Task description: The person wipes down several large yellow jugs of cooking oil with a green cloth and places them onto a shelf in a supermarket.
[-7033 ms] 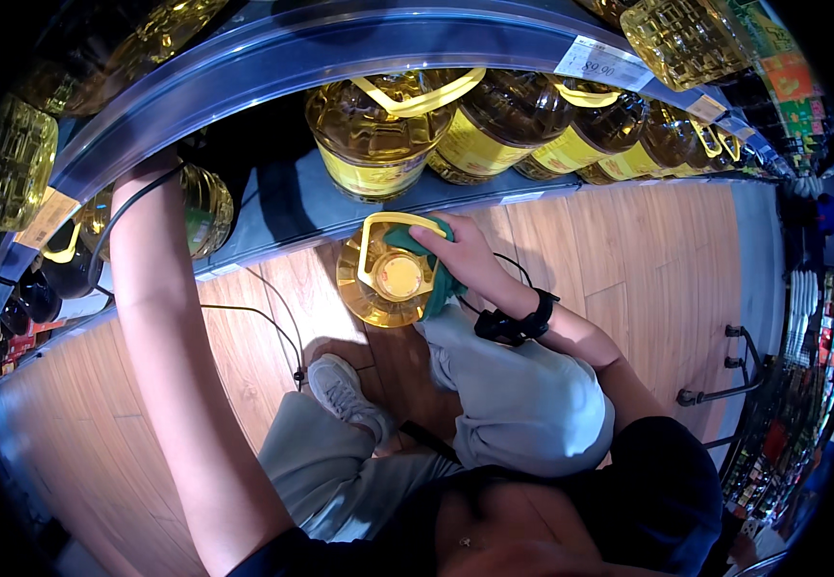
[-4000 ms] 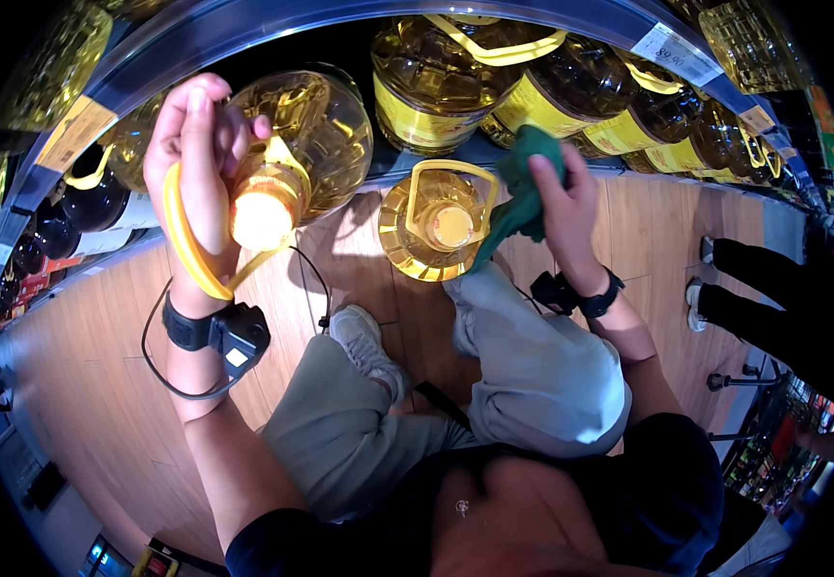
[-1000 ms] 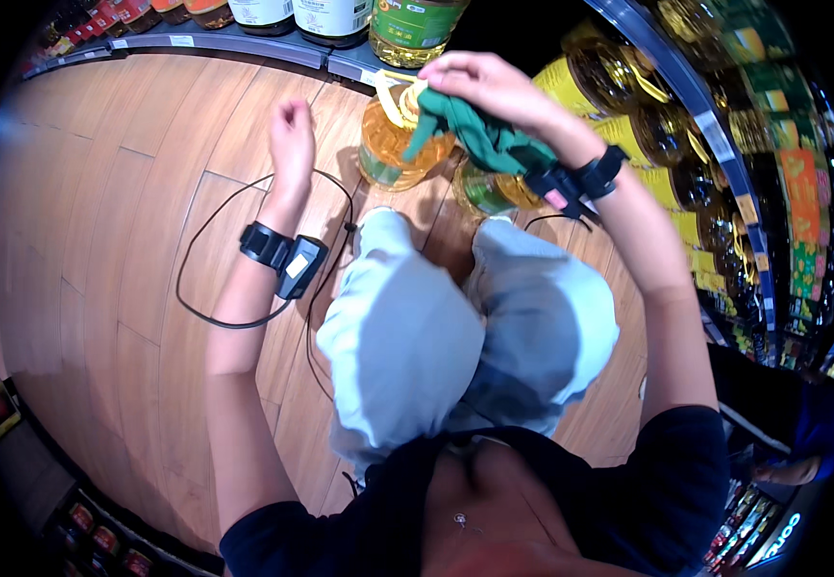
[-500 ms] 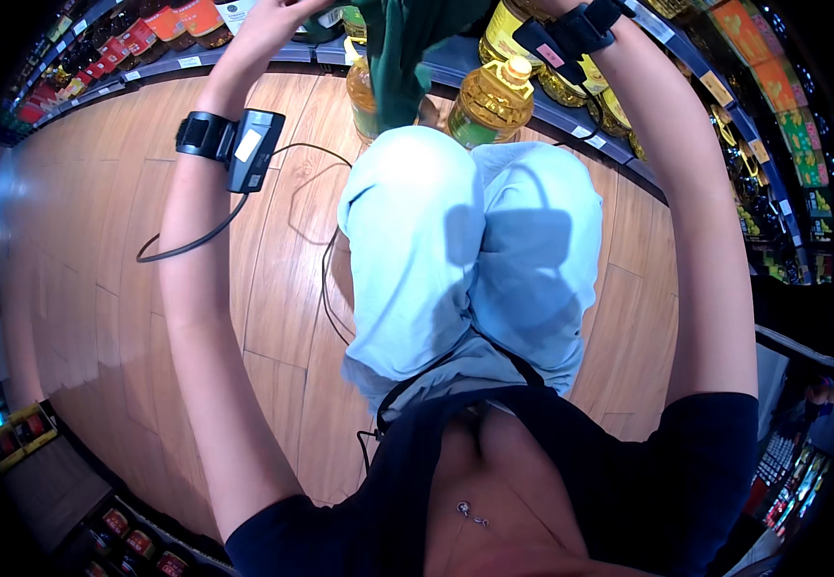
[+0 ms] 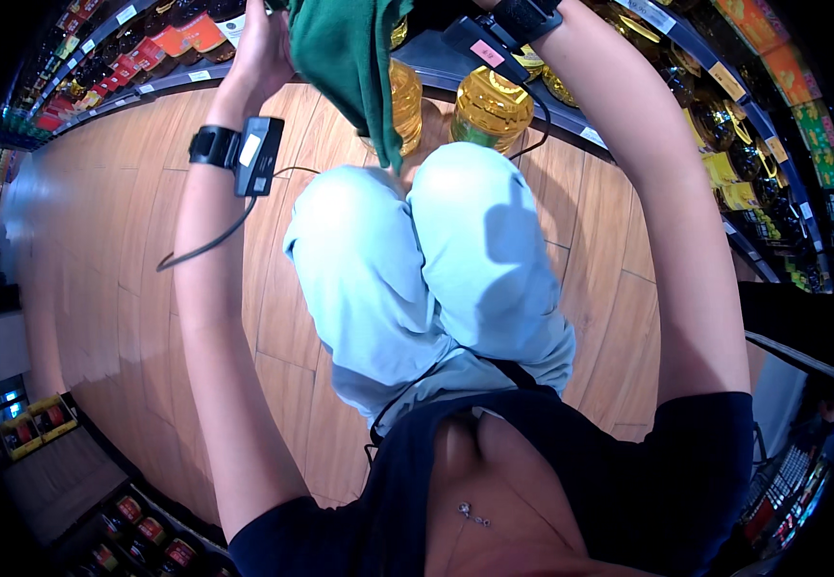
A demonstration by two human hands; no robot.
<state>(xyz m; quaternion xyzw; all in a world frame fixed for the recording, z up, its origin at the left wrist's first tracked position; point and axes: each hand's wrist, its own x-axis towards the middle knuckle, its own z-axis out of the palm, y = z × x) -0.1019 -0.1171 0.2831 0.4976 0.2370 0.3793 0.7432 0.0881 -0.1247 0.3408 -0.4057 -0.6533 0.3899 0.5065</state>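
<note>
My left hand is at the upper edge, closed on a green cloth; some of its fingers are hidden by the cloth or cut off by the frame. The cloth hangs in folds, its narrow tip dropping to just above my left knee. Behind it stands a bottle of golden oil, partly covered. To the right, a large oil bottle with a green label stands on the floor before my knees. My right arm reaches up past this bottle, and its hand lies beyond the upper edge.
A low shelf with bottles and jars curves along the far side. More stocked shelves run down the right. Dark-lidded jars stand at lower left. Wooden flooring surrounds my bent legs. Cabled devices are strapped to both wrists.
The green cloth has shifted left and spread out, and more of my left hand shows. My right wrist has moved up and left, its hand leaving the frame. My knees have shifted left.
</note>
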